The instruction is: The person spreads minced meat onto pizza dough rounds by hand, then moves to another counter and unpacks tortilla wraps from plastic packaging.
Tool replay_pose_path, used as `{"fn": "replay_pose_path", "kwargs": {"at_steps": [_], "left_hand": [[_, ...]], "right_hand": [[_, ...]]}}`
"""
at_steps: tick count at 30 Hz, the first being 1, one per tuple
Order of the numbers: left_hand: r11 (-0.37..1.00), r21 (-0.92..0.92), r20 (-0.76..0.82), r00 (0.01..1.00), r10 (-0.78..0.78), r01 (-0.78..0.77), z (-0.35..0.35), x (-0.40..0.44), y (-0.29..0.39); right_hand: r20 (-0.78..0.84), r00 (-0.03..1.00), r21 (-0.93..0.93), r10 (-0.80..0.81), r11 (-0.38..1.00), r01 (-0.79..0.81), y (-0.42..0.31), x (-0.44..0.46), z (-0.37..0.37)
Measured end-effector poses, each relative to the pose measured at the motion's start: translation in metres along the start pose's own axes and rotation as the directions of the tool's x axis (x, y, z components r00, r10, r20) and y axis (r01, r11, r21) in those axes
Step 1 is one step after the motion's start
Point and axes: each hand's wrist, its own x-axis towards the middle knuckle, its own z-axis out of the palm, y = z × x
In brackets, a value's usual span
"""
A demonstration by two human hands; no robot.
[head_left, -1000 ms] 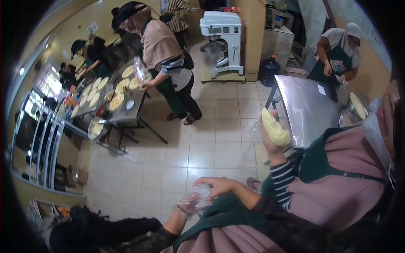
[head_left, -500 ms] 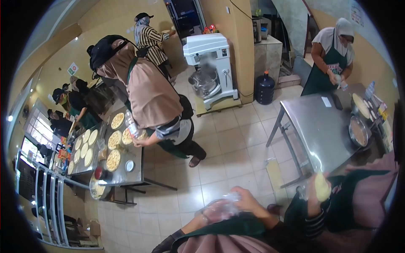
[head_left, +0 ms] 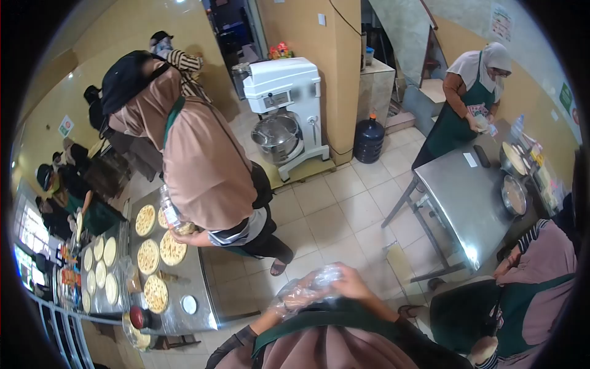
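My left hand (head_left: 296, 299) is inside a thin clear plastic glove (head_left: 326, 277), low in the middle of the head view. Its fingers look stretched out, though the crinkled plastic blurs them. On the right, my right hand (head_left: 356, 286) pinches the loose plastic near the left fingertips. Both hands are in front of my green apron (head_left: 332, 321), above the tiled floor.
On the left, a metal table (head_left: 200, 286) bears several topped flat dough rounds (head_left: 148, 256). Beside it a person (head_left: 206, 166) holds a clear jar (head_left: 169, 206). Ahead stand a white mixer (head_left: 286, 86) and a blue water jug (head_left: 369, 140). Another metal table (head_left: 455, 203) is at right.
My view has shifted, and the left table appears lower. My right hand still grips the plastic over my left. At right, the co-worker's raised hand with a pale yellow lump has left its earlier spot.
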Motion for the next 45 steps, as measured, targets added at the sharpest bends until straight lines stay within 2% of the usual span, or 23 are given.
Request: {"fn": "replay_pose_path", "kwargs": {"at_steps": [4,7,9,11,13,15,16,19,21,23,24,25,28,29,31,33,34,37,39,41,43,44,45], "left_hand": [[0.983,0.176,-0.014,0.999,0.047,-0.044,-0.032,0.036,0.027],[0.957,0.287,-0.019,0.999,0.034,-0.027,-0.054,0.079,0.015],[0.951,0.309,-0.043,0.999,0.032,-0.017,-0.073,0.112,0.013],[0.937,0.329,-0.101,0.981,0.164,-0.122,-0.089,0.145,0.017],[0.949,0.243,-0.118,0.965,0.234,-0.200,-0.110,0.179,0.028],[0.958,0.276,-0.129,0.985,0.112,-0.073,-0.127,0.204,0.066],[0.986,0.055,-0.123,0.979,0.164,-0.158,-0.135,0.222,0.058],[0.988,0.127,-0.228,0.967,0.114,-0.086,-0.160,0.257,0.072],[0.996,-0.022,-0.273,0.959,0.076,-0.085,-0.174,0.272,0.067],[0.992,-0.129,-0.318,0.948,-0.029,-0.013,-0.192,0.284,0.055],[0.964,-0.242,-0.357,0.934,0.021,-0.114,-0.196,0.301,0.020],[0.949,-0.310,-0.335,0.941,-0.050,-0.060,-0.207,0.315,-0.012],[0.966,-0.255,-0.246,0.963,-0.110,0.045,-0.233,0.338,0.022],[0.977,-0.187,-0.080,0.989,-0.121,0.104,-0.241,0.358,0.029],[0.966,-0.180,0.272,0.953,-0.135,0.188,-0.240,0.406,0.043],[0.947,-0.163,0.539,0.829,-0.149,0.276,-0.237,0.443,0.057],[0.936,-0.152,0.626,0.764,-0.158,0.318,-0.238,0.457,0.066],[0.879,-0.148,0.749,0.632,-0.200,0.454,-0.208,0.524,0.090],[0.835,-0.138,0.803,0.554,-0.220,0.532,-0.184,0.552,0.102],[0.770,-0.102,0.860,0.446,-0.250,0.629,-0.156,0.594,0.114],[0.695,-0.068,0.902,0.341,-0.263,0.715,-0.119,0.616,0.127],[0.627,0.033,0.942,0.186,-0.280,0.779,-0.093,0.622,0.129],[0.630,0.084,0.946,0.136,-0.293,0.772,-0.075,0.633,0.123]], "right_hand": [[0.004,1.000,-0.078,0.001,0.997,-0.001,0.000,0.042,-0.014],[-0.037,0.986,-0.034,-0.162,0.986,0.161,0.023,0.081,-0.030],[-0.007,0.996,-0.035,-0.085,0.996,0.085,0.017,0.115,-0.045],[-0.004,0.994,-0.081,-0.113,0.990,0.113,0.009,0.156,-0.059],[0.035,0.999,-0.035,0.036,0.999,-0.035,-0.014,0.189,-0.072],[0.075,0.996,-0.116,0.041,0.993,-0.032,-0.041,0.226,-0.091],[0.120,0.993,-0.110,-0.008,0.994,0.022,-0.036,0.249,-0.100],[0.226,0.969,-0.067,-0.104,0.990,0.122,-0.048,0.299,-0.117],[0.275,0.949,-0.028,-0.152,0.986,0.166,-0.057,0.330,-0.120],[0.394,0.915,0.052,-0.089,0.996,0.075,-0.057,0.353,-0.118],[0.471,0.881,0.077,0.053,0.992,-0.101,-0.059,0.365,-0.120],[0.416,0.908,0.107,0.044,0.989,-0.097,-0.060,0.380,-0.123],[0.566,0.824,0.155,0.025,0.978,-0.137,-0.042,0.416,-0.135],[0.532,0.845,0.156,0.059,0.974,-0.166,-0.039,0.426,-0.139],[0.301,0.949,0.211,-0.097,0.977,0.033,-0.061,0.427,-0.154],[0.060,0.996,0.275,0.063,0.958,-0.077,-0.086,0.421,-0.166],[0.014,0.982,0.334,0.187,0.925,-0.181,-0.091,0.418,-0.170],[-0.314,0.940,0.483,0.137,0.875,0.034,-0.038,0.413,-0.225],[-0.466,0.867,0.487,0.176,0.869,0.085,-0.028,0.388,-0.251],[-0.695,0.698,0.488,0.172,0.826,0.282,-0.011,0.376,-0.280],[-0.802,0.561,0.406,0.205,0.876,0.260,0.001,0.354,-0.295],[-0.914,0.404,0.075,0.032,0.993,0.092,0.012,0.338,-0.296],[-0.940,0.298,-0.216,-0.168,0.967,-0.134,0.020,0.329,-0.298]]}}
